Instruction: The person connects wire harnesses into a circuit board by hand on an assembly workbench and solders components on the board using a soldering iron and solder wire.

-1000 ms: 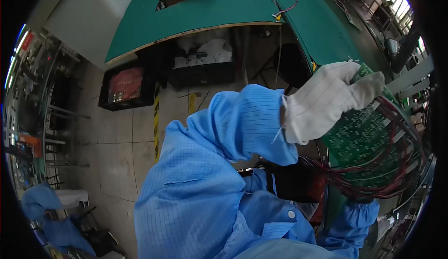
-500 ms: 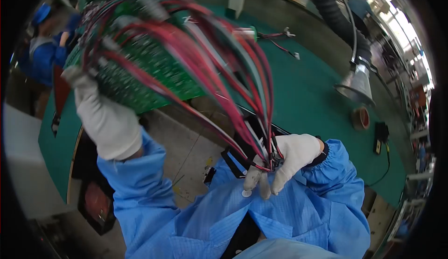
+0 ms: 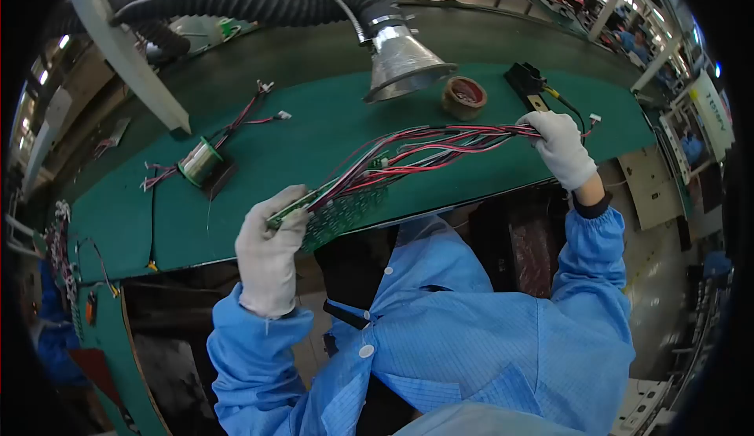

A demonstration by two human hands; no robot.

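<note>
My left hand (image 3: 275,247), in a white glove, grips the end of a green circuit board (image 3: 345,214) with its fingers closed round the edge. The board is tilted near the front edge of the table. From it a bundle of red, black and white wires (image 3: 440,147) stretches to the right. My right hand (image 3: 559,147), gloved too, is closed round the far end of this wire bundle, with a white connector (image 3: 594,119) showing just beyond it.
A green mat (image 3: 314,145) covers the table. On it lie a solder spool (image 3: 201,161), loose wires (image 3: 250,120), a tape roll (image 3: 464,98) and a black holder (image 3: 528,82). A metal extraction hood (image 3: 404,63) hangs over the back. A white post (image 3: 133,59) rises at left.
My view has turned right toward the table. The board has gone from raised at the left to low at the table's front edge, and my right hand has drawn the wires out rightward.
</note>
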